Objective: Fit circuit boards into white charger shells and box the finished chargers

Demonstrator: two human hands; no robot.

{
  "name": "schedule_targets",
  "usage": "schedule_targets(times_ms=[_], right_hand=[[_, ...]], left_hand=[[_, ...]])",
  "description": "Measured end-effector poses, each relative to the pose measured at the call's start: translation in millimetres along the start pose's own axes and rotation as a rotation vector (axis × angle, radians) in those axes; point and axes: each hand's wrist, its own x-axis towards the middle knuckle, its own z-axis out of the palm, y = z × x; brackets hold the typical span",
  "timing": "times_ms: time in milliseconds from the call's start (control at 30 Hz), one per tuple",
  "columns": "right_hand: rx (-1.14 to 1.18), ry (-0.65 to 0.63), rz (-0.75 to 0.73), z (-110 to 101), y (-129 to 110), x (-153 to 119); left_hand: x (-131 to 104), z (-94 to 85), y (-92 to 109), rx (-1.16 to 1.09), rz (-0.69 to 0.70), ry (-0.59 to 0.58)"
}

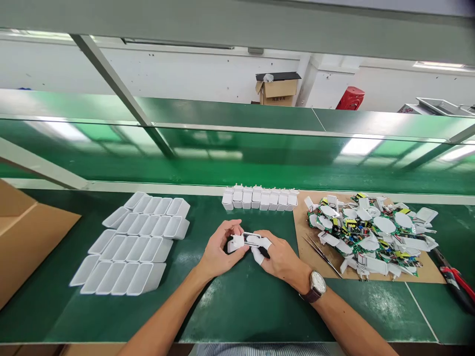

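Note:
My left hand (218,251) and my right hand (281,254) meet over the middle of the green bench. Between their fingertips is a small white plastic housing (237,242), partly hidden by the fingers. White covers wrap the thumb and forefinger of my right hand. Behind the hands stands a row of white plastic cases (256,198) with small prongs on top. To the left, several open white plastic shells (128,247) lie in slanted rows. On the right, a heap of green circuit boards with white plastic parts (367,232) rests on a cardboard sheet (308,267).
Tweezers (323,255) lie on the sheet's near left part. Pliers with red and black handles (454,282) are at the far right. An open cardboard box (33,237) stands at the left edge. A green conveyor belt (208,168) runs behind the bench, under a metal frame (111,81).

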Motion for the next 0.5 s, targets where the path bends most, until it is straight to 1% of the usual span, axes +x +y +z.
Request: schedule_targets(times_ms=[100, 200, 267, 333, 400, 500], right_hand=[[-0.004, 0.008, -0.013, 2, 0, 0], [-0.053, -0.031, -0.045, 2, -1, 2], [-0.042, -0.054, -0.019, -1, -2, 3], [0.029, -0.054, 0.020, -4, -1, 3], [0.132, -0.016, 0.036, -8, 3, 1], [0.231, 0.074, 0.013, -11, 7, -2]], left_hand=[[1, -0.6, 1, 0.041, -0.015, -0.001], [1, -1.1, 0, 0.068, -0.005, -0.004], [1, -1.7, 0, 0.083, -0.001, -0.010], [1, -2.1, 0, 0.094, -0.003, -0.012], [1, -2.3, 0, 0.098, -0.008, -0.009], [2, -2.2, 0, 0.085, -0.007, -0.003]])
